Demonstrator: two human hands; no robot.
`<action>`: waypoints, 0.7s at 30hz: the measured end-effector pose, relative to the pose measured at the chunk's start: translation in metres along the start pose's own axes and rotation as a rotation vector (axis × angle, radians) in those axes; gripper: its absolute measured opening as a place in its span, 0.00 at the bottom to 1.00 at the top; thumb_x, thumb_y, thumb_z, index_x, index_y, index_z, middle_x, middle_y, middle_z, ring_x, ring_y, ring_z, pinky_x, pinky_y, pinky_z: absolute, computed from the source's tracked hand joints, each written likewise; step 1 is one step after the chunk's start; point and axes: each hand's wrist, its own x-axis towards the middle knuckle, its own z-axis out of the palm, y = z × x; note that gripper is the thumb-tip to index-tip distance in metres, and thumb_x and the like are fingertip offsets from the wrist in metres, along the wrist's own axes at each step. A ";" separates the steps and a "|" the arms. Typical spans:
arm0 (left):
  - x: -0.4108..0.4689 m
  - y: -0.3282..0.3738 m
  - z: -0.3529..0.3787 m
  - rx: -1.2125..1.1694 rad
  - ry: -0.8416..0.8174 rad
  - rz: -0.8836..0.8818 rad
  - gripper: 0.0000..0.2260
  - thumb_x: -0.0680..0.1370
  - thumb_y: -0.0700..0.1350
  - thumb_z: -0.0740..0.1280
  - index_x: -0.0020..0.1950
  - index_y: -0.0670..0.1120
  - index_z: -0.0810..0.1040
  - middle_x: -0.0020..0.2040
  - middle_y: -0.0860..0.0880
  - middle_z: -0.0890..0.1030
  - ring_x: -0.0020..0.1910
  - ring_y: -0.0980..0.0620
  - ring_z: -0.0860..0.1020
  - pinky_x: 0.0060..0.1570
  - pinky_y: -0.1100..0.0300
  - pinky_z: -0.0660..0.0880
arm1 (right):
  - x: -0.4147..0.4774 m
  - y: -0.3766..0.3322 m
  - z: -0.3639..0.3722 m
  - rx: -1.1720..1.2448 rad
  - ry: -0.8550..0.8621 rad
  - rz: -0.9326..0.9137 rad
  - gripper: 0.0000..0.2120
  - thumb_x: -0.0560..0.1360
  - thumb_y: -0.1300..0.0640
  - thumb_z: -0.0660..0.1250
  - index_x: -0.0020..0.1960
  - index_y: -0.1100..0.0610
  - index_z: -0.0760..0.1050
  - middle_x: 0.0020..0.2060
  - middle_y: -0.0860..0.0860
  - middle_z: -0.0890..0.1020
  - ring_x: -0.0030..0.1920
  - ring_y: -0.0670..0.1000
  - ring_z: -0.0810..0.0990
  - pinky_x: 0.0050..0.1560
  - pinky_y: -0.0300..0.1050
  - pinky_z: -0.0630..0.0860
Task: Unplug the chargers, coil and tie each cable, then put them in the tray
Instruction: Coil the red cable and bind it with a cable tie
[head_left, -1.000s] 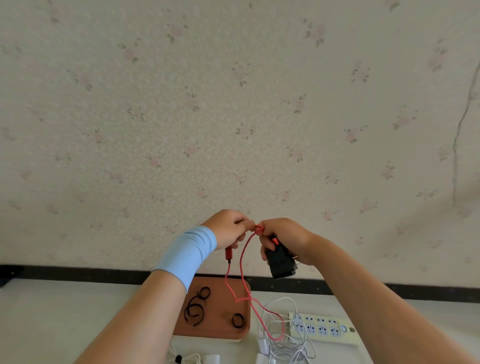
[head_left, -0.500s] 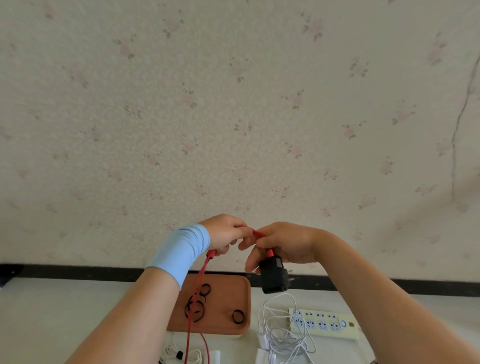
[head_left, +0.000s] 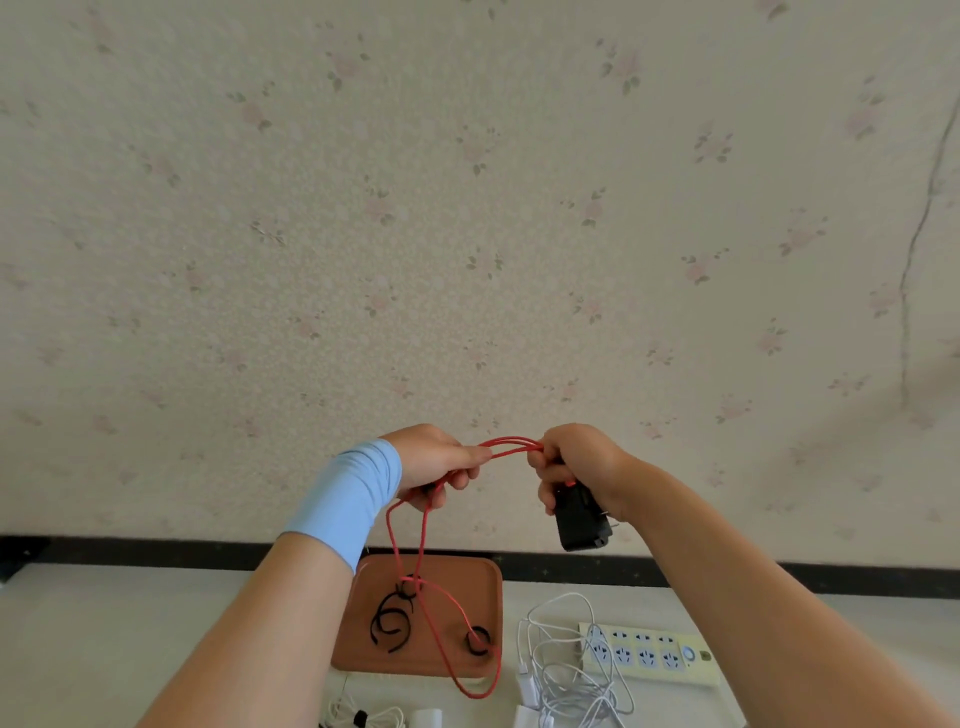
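the white counter fills the bottom of the view. on it a brown tray lies in the middle, and at its 3 o'clock a pale power strip, with a loose heap of white cables between the two. whether any white plug sits in the strip cannot be told.

at 12 o'clock above the tray the left hand and right hand are held up near each other. the left fingers curl round strands of the red cable, which bridges the hands in a couple of loops. the right fingers pinch those loops and also hold the black charger, so this one is unplugged. the rest of the red cable hangs slack, trailing over the tray to its 6 o'clock edge.

the tray holds only small black ties besides that slack. the task looks early: one coil begun, not tied, nothing stowed, the white heap left to do.
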 end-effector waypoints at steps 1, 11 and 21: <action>0.000 -0.001 -0.002 0.034 0.010 -0.034 0.16 0.79 0.58 0.65 0.45 0.45 0.80 0.34 0.52 0.77 0.27 0.54 0.71 0.31 0.62 0.71 | 0.001 0.000 0.002 0.010 0.051 -0.001 0.10 0.74 0.64 0.53 0.35 0.57 0.68 0.25 0.51 0.66 0.27 0.55 0.73 0.40 0.49 0.72; 0.006 -0.002 -0.015 -0.866 0.135 0.061 0.17 0.80 0.56 0.64 0.35 0.50 0.67 0.24 0.55 0.60 0.19 0.58 0.57 0.20 0.66 0.55 | 0.000 0.004 0.005 -0.141 0.130 -0.025 0.10 0.75 0.68 0.54 0.42 0.60 0.73 0.32 0.56 0.72 0.30 0.56 0.82 0.35 0.46 0.73; 0.004 0.015 0.001 -1.393 0.096 0.160 0.19 0.81 0.55 0.63 0.33 0.48 0.68 0.23 0.55 0.61 0.18 0.59 0.58 0.17 0.66 0.53 | -0.011 0.008 0.052 -0.324 -0.299 -0.183 0.16 0.75 0.40 0.70 0.51 0.52 0.84 0.28 0.50 0.74 0.26 0.48 0.72 0.40 0.45 0.72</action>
